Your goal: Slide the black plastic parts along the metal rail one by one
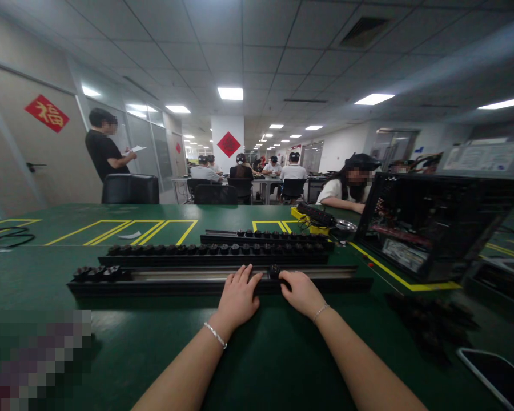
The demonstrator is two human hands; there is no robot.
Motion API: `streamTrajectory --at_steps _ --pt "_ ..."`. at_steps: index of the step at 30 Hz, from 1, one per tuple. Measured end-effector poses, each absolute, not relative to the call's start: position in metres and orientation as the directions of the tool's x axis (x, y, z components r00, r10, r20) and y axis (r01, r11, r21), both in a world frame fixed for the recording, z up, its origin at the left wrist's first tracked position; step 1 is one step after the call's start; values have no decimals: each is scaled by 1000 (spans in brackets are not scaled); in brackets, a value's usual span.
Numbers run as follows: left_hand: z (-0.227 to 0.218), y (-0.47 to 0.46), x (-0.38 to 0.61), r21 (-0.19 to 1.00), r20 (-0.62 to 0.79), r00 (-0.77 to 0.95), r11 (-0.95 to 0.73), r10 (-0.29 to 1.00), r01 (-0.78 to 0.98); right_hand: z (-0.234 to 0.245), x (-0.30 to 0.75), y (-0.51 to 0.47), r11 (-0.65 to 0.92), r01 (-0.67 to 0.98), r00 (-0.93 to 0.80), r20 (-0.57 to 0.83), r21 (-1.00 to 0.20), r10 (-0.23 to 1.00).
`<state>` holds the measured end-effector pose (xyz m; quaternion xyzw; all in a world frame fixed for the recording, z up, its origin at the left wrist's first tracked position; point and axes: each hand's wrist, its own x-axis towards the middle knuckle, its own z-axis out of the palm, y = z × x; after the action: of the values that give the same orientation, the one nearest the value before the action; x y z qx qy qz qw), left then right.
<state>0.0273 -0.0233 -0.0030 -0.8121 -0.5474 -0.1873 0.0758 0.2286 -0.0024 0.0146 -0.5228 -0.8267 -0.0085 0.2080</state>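
Note:
A long black rail (163, 281) lies across the green table (282, 354) in front of me, with a few black knobs at its left end. My left hand (239, 297) rests on the rail's front edge with its fingers stretched out and flat. My right hand (298, 290) sits just to the right of it, fingers curled toward a small black knob (274, 270) on the rail; whether it grips the knob is hidden. Two more black rails (216, 251) filled with several knobs lie behind the first. Both wrists wear thin bracelets.
An open black computer case (424, 228) stands at the right inside yellow floor-tape lines. A pile of dark parts (428, 322) and a phone (497, 377) lie at the right front. Black cables (4, 235) lie at the far left. Several people sit at tables behind; one stands at the left.

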Motion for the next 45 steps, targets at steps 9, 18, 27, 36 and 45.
streamTrajectory --at_steps 9,18,27,36,45 --pt "-1 -24 27 83 371 330 -385 868 919 17 229 -5 436 877 -350 355 -201 867" --pt "0 -25 29 83 372 326 -381 869 921 5 218 -3 327 886 -87 577 -327 812" --pt "0 -25 31 88 373 316 -373 872 924 5 194 8 107 900 105 450 -421 887" --pt "1 -25 29 91 373 323 -380 870 920 7 197 7 97 900 115 446 -425 887" --pt "3 -26 30 97 352 312 -366 883 926 11 197 9 62 919 124 436 -389 891"
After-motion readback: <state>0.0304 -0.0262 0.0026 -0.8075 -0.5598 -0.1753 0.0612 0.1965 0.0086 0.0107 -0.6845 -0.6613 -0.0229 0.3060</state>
